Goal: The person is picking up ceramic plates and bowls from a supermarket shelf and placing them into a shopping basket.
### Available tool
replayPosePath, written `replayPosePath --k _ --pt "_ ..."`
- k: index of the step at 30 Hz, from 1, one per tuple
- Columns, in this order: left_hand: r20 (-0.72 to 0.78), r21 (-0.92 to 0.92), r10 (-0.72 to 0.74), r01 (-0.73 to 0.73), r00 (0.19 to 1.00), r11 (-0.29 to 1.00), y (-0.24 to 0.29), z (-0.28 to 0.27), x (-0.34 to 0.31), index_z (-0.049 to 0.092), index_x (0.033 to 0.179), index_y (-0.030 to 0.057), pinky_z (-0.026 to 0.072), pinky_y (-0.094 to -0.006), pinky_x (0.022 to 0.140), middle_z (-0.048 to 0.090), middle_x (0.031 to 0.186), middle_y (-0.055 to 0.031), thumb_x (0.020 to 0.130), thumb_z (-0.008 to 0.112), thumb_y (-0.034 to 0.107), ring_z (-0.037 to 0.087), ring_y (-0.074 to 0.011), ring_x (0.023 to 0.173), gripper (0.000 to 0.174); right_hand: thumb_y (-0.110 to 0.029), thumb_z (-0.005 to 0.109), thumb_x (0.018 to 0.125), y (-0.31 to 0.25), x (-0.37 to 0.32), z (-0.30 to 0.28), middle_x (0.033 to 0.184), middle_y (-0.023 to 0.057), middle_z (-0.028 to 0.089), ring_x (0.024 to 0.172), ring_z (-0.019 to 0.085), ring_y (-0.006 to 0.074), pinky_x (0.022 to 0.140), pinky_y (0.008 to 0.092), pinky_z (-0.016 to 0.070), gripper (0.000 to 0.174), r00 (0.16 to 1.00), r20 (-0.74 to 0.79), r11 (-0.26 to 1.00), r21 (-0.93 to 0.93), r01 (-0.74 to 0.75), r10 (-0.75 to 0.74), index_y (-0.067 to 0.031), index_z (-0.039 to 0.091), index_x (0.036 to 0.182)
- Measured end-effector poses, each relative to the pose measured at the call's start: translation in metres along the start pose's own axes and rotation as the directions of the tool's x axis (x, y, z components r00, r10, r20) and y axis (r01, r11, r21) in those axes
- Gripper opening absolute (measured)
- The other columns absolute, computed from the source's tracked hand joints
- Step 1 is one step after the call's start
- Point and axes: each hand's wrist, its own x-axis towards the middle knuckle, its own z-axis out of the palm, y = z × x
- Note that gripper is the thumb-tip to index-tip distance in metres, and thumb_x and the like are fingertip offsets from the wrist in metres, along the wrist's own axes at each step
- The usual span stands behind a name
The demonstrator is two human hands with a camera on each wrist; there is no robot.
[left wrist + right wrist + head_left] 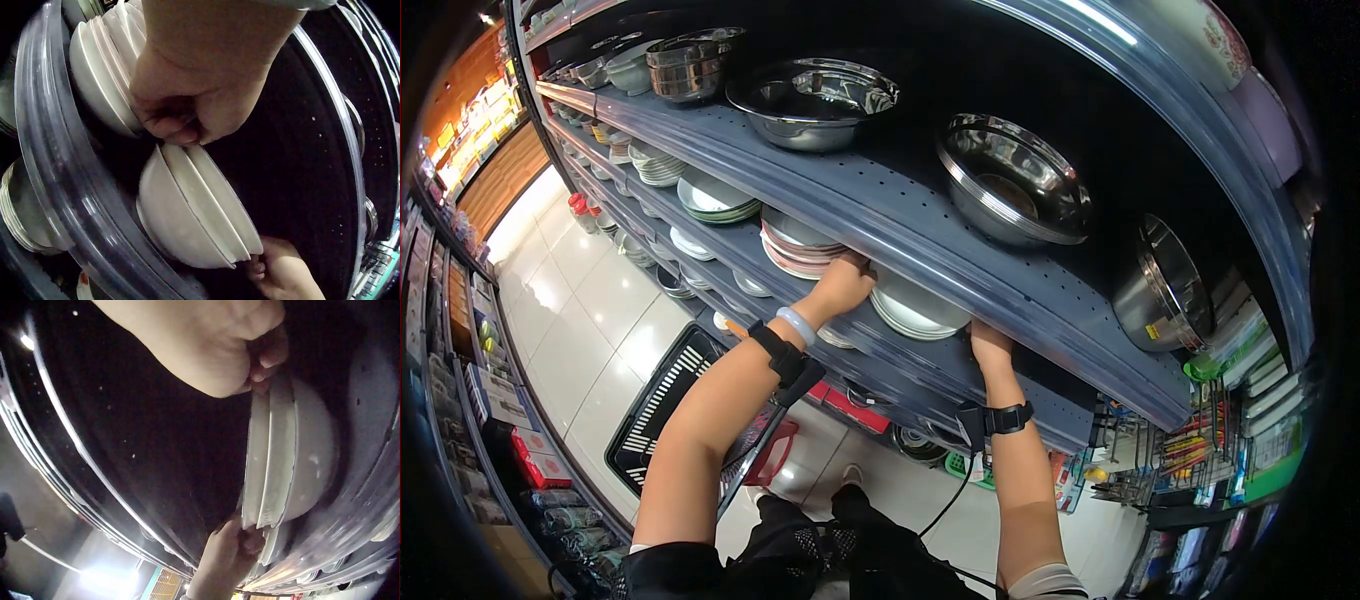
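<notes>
Bowls point(912, 312), a nested white stack, sit on the grey shelf point(890, 360) directly between your two hands, so the stack's width runs from one grip to the other and neither hand is nearer. Your left hand point(845, 285) curls its fingers onto the rim at one side, while your right hand point(990, 345) pinches the opposite rim; both grips are closed on the stack. Plates point(800, 245) crowd the left flank, steel basins point(815, 100) fill the shelf above, and a shopping basket point(665, 400) stands on the tiled floor point(580, 300).
</notes>
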Motion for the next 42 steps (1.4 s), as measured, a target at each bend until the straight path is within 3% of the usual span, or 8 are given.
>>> replayPosePath --k 10,12,13,19,21,24,29,42 --pt "-0.015 0.055 0.090 -0.089 0.996 0.994 -0.011 0.005 0.005 0.054 0.103 -0.0010 0.0415 -0.0408 0.082 0.054 0.102 -0.0252 0.073 0.051 0.011 0.050 -0.0405 0.097 0.032 -0.027 0.046 0.085 -0.001 0.003 -0.001 0.062 0.0120 0.052 0.063 0.051 0.0257 0.064 0.0389 0.0388 0.031 0.985 0.064 0.984 0.078 -0.163 0.158 -0.0007 0.053 0.071" --pt "-0.011 0.056 0.087 -0.086 0.996 0.995 -0.011 0.005 0.004 0.053 0.103 -0.0012 0.0415 -0.0408 0.082 0.054 0.103 -0.0252 0.073 0.050 0.011 0.050 -0.0406 0.097 0.032 -0.022 0.044 0.084 -0.010 0.010 -0.016 0.117 0.0209 0.049 0.110 0.043 0.0371 0.094 0.0439 0.0328 0.035 0.841 0.421 0.917 0.050 -0.396 0.340 -0.0023 0.053 0.112" --pt "-0.005 0.057 0.084 -0.084 0.996 0.995 -0.010 0.004 0.004 0.053 0.103 -0.0013 0.0414 -0.0408 0.082 0.054 0.103 -0.0253 0.073 0.050 0.011 0.050 -0.0407 0.097 0.033 -0.022 0.044 0.084 -0.011 0.009 -0.016 0.117 0.0209 0.049 0.110 0.043 0.0371 0.094 0.0439 0.0328 0.035 0.841 0.422 0.917 0.051 -0.395 0.339 -0.0023 0.053 0.112" --pt "-0.061 -0.061 0.096 -0.099 0.994 0.993 -0.009 0.005 -0.005 0.053 0.104 -0.0025 0.0452 -0.0363 0.071 0.060 0.087 -0.0194 0.078 0.056 0.017 0.058 -0.0326 0.080 0.032 -0.015 0.052 0.076 -0.009 0.008 -0.015 0.111 0.0196 0.053 0.105 0.046 0.0384 0.092 0.0447 0.0346 0.033 0.772 0.514 0.911 -0.044 -0.411 0.373 -0.0037 0.056 0.106" --pt "0.032 -0.084 -0.104 0.106 0.994 0.991 -0.002 -0.005 -0.017 0.053 0.104 -0.0025 0.0438 -0.0325 0.061 0.058 0.075 -0.0142 0.080 0.057 0.020 0.056 -0.0247 0.067 0.033 -0.031 0.051 0.085 0.001 -0.004 0.003 0.057 0.0097 0.049 0.056 0.049 0.0220 0.060 0.0363 0.0391 0.034 0.988 0.022 0.982 0.109 -0.156 0.155 -0.0003 0.053 0.071" --pt "0.066 -0.332 -0.235 0.243 0.970 0.911 0.021 -0.022 -0.060 0.054 0.105 -0.0026 0.0337 -0.0229 0.041 0.046 0.051 -0.0001 0.084 0.057 0.022 0.041 -0.0062 0.045 0.032 -0.029 0.053 0.084 0.002 -0.008 0.003 0.056 0.0080 0.048 0.054 0.048 0.0198 0.057 0.0354 0.0390 0.030 0.983 -0.058 0.985 0.008 -0.173 0.173 -0.0002 0.054 0.074" --pt "0.033 -0.347 -0.353 0.342 0.935 0.873 -0.001 -0.064 -0.162 0.055 0.107 -0.0006 0.0338 -0.0210 0.044 0.046 0.054 0.0035 0.085 0.054 0.015 0.042 -0.0041 0.048 0.026 -0.010 0.053 0.084 -0.090 -0.011 -0.060 0.057 -0.0021 0.045 0.050 0.039 0.0047 0.048 0.0197 0.0319 0.018 0.929 0.149 0.697 0.624 -0.353 0.337 0.0020 0.056 0.098" --pt "-0.492 -0.438 -0.839 0.768 0.230 0.468 -0.168 -0.132 -0.473 0.059 0.094 -0.0016 0.0452 -0.0245 0.047 0.060 0.068 -0.0089 0.081 0.056 0.014 0.056 -0.0121 0.049 0.021 -0.008 0.056 0.082 -0.270 -0.121 0.066 0.059 -0.0017 0.053 0.051 0.046 0.0031 0.048 0.0184 0.0367 0.013 0.696 0.666 0.595 0.682 -0.425 -0.266 -0.0022 0.059 0.093"
